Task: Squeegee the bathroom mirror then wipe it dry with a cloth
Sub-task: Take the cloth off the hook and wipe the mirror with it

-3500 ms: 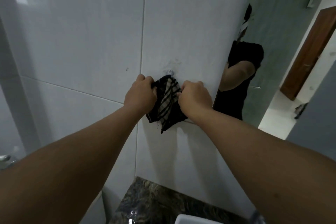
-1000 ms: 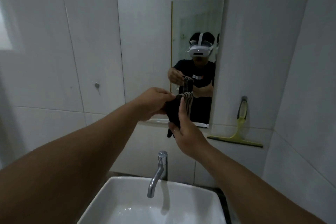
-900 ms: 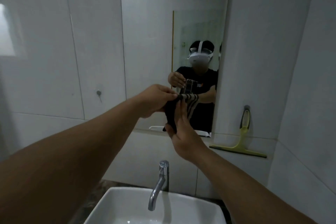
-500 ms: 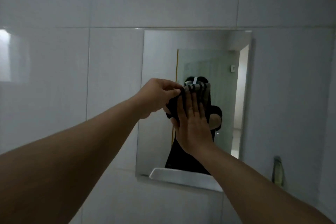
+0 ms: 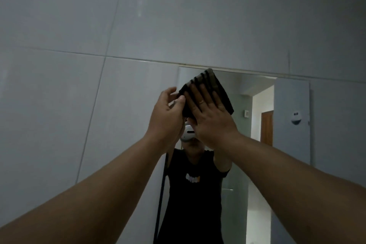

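Now that the striped cloth [image 5: 210,93] has risen to the mirror [image 5: 257,125] top, right hand [image 5: 210,117] presses it flat, fingers straight, left hand [image 5: 168,117] pinching its edge; drying begins.

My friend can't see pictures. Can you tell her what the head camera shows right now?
A person's right hand presses a dark striped cloth flat against the top of a bathroom mirror, while the left hand pinches the cloth's left edge. The mirror hangs on a white tiled wall and reflects the person in a black shirt.

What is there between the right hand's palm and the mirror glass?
The folded striped cloth, pressed flat under the right hand near the mirror top, in the head view.
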